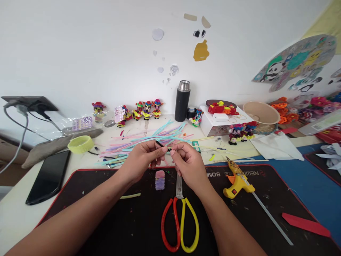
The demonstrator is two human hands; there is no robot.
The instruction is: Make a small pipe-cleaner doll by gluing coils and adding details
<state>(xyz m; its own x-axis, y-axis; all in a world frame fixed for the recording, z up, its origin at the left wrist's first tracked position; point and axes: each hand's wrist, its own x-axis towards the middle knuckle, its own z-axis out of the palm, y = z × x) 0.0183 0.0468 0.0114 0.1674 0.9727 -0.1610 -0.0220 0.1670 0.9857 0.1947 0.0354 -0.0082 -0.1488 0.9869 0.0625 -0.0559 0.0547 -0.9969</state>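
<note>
My left hand (146, 154) pinches a short black strip (159, 144) between thumb and fingers, above the back edge of the black mat (101, 213). Close beside it, my right hand (188, 160) has its thumb and fingers pressed together at the strip's other end. The fingertips hide part of the strip. Below the hands, a small pink and purple fuzzy piece (160, 180) lies on the mat. Scissors (179, 213) with one red and one yellow handle lie under my right hand, their blades partly covered by it.
Pastel fuzzy stems (144, 140) spread behind the hands. A yellow glue gun (238, 183) and red strip (306, 224) lie right; a black phone (49, 177) lies left. Small figures, a black bottle (182, 101) and a white box (213, 124) stand near the wall.
</note>
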